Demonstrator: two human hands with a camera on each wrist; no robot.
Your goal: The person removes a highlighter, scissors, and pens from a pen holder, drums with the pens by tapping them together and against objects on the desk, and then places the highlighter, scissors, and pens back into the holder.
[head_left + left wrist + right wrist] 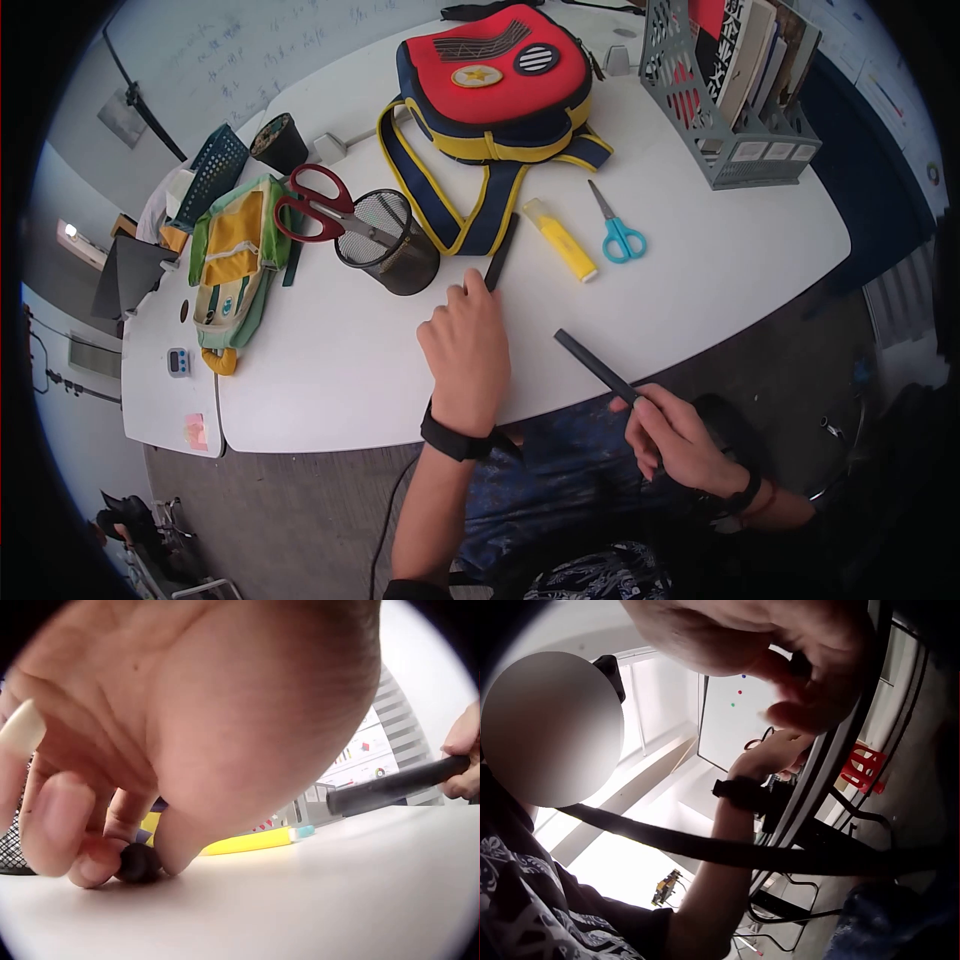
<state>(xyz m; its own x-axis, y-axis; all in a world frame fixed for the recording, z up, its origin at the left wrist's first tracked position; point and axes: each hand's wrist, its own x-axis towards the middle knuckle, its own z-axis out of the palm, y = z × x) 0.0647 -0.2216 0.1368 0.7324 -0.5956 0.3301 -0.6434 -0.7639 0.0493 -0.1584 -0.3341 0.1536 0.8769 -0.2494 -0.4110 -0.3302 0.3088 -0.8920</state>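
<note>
Closest to me, my right hand (680, 440) is off the near edge of the white desk (700, 260), grip pinched around one end of a slim dark grey pen (598, 367) that pokes up and left over the desk edge. My left hand (465, 345) is flat-ish on the desk, fingertips closed in a narrow grip on the near end of a second black pen (500, 255) lying there.

That second pen runs away from me right up against the dangling blue-and-yellow strap (480, 215) of the red, navy and yellow backpack (495, 80), so the strap crowds it on the left. Left of my fingers sits a black wire-mesh pen cup (390, 245) tipped on its side with red-handled scissors (320, 205) stuck in it. To the right are a yellow highlighter (562, 240) and small blue-handled scissors (618, 228), both clear of the pen. Further left lies a green and yellow pouch (235, 265), and far right a grey plastic file rack (725, 110) with books.

The left wrist view shows what the head view hides: my fingers (60, 825) and thumb actually curled on the pen's round black end (139, 862), touching the desk. The right wrist view mostly looks up at cables, so that grip is hard to read there.
</note>
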